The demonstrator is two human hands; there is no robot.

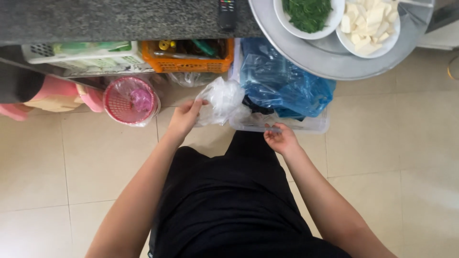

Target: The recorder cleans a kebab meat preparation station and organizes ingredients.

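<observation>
My left hand (184,117) grips a crumpled clear plastic bag (221,99) and holds it above the floor, in front of a clear plastic storage box (311,126). My right hand (281,138) rests on the box's near rim, fingers curled on its edge. A blue plastic bag (277,83) lies bunched inside the box. My black clothing fills the lower middle of the view.
A round metal tray (330,67) on the dark granite counter (110,19) carries a white bowl of chopped greens (308,14) and a white bowl of pale cubes (368,24). Under the counter stand an orange basket (191,64), a white basket (81,59) and a pink bin (130,101) lined with plastic.
</observation>
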